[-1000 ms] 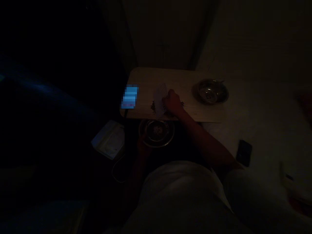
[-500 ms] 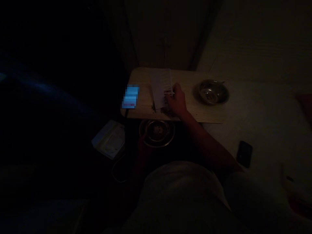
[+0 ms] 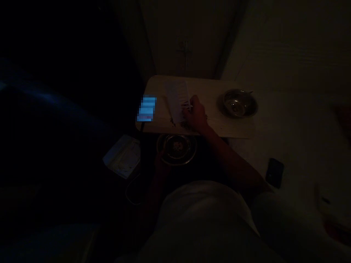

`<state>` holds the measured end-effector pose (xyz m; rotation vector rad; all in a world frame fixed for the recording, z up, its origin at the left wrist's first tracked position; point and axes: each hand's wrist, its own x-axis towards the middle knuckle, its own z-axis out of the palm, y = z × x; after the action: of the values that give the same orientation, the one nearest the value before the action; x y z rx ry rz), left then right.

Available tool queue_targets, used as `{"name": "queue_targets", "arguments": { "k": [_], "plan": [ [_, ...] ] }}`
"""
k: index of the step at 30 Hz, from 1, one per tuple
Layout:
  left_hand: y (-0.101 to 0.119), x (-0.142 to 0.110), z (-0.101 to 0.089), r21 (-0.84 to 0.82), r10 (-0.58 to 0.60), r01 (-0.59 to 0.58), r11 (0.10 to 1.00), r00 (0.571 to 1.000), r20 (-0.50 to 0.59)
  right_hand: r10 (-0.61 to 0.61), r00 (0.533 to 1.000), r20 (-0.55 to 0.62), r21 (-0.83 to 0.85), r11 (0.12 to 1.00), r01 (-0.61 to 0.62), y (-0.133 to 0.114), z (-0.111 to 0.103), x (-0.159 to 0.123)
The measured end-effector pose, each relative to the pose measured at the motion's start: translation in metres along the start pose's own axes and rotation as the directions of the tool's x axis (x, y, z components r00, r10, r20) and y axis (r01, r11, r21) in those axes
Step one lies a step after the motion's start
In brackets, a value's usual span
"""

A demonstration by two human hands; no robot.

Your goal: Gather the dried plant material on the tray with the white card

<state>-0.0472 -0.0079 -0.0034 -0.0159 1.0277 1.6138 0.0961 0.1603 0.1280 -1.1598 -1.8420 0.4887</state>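
1. Right hand [image 3: 195, 116] curled, pinching the edge of a white sheet [image 3: 177, 100] on the bench [image 3: 211, 91], just beside dark crumbs [image 3: 172, 121].
2. Left hand [image 3: 161, 165] at the rim of a lower metal bowl [image 3: 177, 149]; too dark to tell its grip.
3. Second metal bowl [image 3: 238, 103] sat on the bench, right of the sheet.

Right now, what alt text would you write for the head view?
In a dim room, a right hand grips a white sheet on a pale wooden board, beside dark crumbs. A left hand is at the rim of a steel bowl below the board; another steel bowl sits on the board.
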Motion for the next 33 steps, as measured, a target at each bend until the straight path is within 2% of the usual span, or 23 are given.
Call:
{"name": "queue_targets", "arguments": {
  "k": [8,11,18,27,33],
  "plan": [
    [0.003,-0.004,0.003,0.000,0.006,-0.006,1.000,1.000,0.003,0.032,0.999,0.019,-0.031,0.999,-0.031,0.000,0.000,-0.002],
    [0.005,-0.008,0.007,-0.013,-0.026,0.026,1.000,1.000,-0.007,0.022,1.000,0.009,-0.024,0.999,-0.022,0.001,-0.001,-0.002],
    [0.007,-0.008,0.011,-0.040,-0.085,0.082,0.996,0.993,-0.080,0.050,0.998,0.028,0.009,0.999,-0.051,0.004,-0.007,-0.004],
    [0.006,-0.007,0.005,-0.061,-0.053,0.054,0.997,0.998,0.019,0.060,0.998,0.008,0.001,0.998,-0.060,-0.001,-0.013,-0.002],
    [0.006,-0.008,0.008,-0.049,-0.089,0.088,0.995,0.996,-0.007,0.060,0.998,0.014,0.012,0.998,-0.060,-0.002,-0.008,-0.004]
  ]
}}
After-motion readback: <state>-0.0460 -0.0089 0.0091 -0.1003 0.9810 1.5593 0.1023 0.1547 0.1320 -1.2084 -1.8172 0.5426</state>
